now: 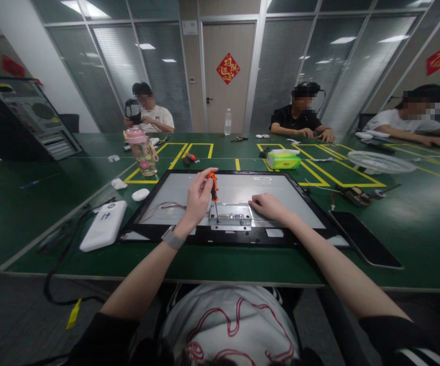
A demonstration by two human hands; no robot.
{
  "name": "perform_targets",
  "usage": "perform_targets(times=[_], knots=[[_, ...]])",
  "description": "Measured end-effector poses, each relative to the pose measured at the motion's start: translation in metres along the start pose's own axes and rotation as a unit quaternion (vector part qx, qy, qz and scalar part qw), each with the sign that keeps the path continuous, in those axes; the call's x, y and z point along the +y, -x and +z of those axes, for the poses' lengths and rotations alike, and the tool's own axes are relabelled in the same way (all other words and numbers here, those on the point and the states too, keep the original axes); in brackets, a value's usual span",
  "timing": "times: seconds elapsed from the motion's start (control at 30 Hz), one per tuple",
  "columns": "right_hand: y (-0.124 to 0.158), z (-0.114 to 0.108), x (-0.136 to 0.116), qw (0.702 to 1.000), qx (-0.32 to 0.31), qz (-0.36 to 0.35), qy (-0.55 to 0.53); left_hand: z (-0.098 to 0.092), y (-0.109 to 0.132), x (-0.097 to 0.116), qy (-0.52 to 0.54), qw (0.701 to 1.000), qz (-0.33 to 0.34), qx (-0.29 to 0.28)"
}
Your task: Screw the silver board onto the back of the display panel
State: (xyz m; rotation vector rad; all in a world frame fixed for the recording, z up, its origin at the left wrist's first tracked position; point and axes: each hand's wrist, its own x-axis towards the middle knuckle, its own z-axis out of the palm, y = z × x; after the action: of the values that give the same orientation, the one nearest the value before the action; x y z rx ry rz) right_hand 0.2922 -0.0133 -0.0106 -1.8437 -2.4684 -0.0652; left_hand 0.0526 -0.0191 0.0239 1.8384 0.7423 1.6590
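A flat display panel (162, 200) with a black frame lies on the green table in front of me. Near its front edge sits a metal bracket (235, 209) with a row of connectors. My left hand (200, 195) grips an orange and black screwdriver (214, 187), held upright with its tip down on the bracket's left side. My right hand (269, 206) rests at the bracket's right side, its fingers curled together; whether they hold anything is hidden. Thin wires (166, 206) lie on the panel left of the bracket.
Around the panel are a white power bank (103, 226), a pink-lidded bottle (142, 152), a green tissue pack (284, 159), a black phone (365, 239) and a white round grille (380, 161). An open computer case (25, 117) stands far left. Several people sit across the table.
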Motion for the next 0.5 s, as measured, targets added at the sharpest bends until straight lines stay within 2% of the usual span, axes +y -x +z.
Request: perform_targets(times=[0.5], knots=[[-0.0003, 0.0010, 0.0008, 1.000, -0.003, 0.003, 0.006, 0.0011, 0.0000, 0.0009, -0.002, 1.000, 0.000, -0.003]])
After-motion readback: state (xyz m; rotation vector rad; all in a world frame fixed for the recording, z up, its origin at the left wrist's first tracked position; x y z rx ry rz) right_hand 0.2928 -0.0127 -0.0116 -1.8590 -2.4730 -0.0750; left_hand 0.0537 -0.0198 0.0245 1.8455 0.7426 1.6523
